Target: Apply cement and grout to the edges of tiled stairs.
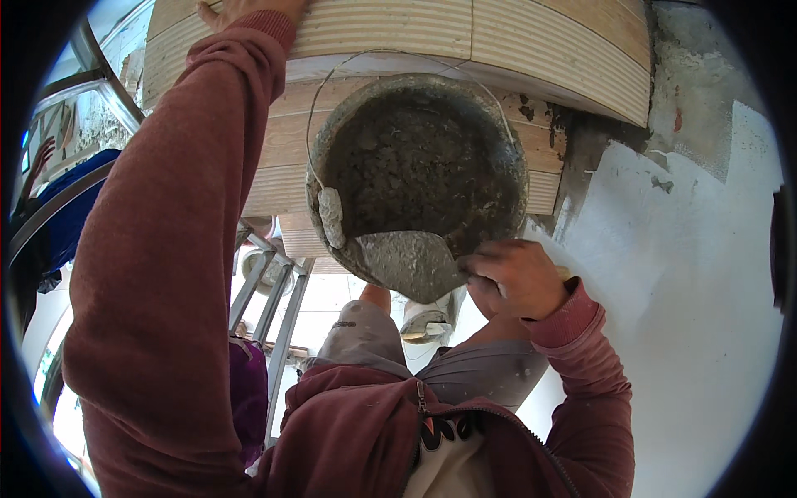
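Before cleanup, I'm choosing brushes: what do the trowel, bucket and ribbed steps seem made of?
Trowel: likely metal, being thin and flat, with a dull, grey-smeared finish.
Bucket: plastic or metal; its matte, grey-crusted surface hides which.
Ribbed steps: perhaps matte ceramic tile, from the even, repeating grooves, though tan wood is possible.

Bright glare at left, apparently overexposed; black, curving rim.
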Motion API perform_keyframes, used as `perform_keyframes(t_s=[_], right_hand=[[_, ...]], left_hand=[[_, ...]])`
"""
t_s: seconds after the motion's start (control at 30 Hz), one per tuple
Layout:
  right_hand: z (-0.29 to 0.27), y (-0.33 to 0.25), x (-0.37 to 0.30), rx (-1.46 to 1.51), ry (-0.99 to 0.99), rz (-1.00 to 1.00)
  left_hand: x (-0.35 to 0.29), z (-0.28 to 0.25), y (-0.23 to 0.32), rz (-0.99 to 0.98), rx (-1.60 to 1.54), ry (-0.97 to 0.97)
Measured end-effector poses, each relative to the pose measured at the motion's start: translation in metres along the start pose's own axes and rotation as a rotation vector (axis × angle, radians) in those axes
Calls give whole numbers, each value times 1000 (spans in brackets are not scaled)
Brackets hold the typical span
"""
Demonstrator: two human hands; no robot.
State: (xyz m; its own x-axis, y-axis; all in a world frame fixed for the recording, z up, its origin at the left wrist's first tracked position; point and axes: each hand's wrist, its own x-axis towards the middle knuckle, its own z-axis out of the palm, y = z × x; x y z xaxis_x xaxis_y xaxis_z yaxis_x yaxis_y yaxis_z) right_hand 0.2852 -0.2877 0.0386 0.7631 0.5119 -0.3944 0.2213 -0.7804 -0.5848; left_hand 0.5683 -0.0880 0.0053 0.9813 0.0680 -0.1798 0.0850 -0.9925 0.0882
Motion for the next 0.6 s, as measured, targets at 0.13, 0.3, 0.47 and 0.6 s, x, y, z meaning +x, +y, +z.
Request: perform_keyframes(t_s=[0.13, 0.3, 0.47, 0.6], right_hand=[[-1, 4, -31, 396, 35, 176], [9, 14, -82, 666, 357, 412], [37, 40, -98, 867, 716, 766], [63, 104, -72, 1067, 926, 895]], left_hand=[[34, 60, -31, 224, 9, 411], [33, 53, -35, 199, -2, 386], [35, 56, -37, 175, 85, 399], [35, 51, -35, 166, 84, 392]])
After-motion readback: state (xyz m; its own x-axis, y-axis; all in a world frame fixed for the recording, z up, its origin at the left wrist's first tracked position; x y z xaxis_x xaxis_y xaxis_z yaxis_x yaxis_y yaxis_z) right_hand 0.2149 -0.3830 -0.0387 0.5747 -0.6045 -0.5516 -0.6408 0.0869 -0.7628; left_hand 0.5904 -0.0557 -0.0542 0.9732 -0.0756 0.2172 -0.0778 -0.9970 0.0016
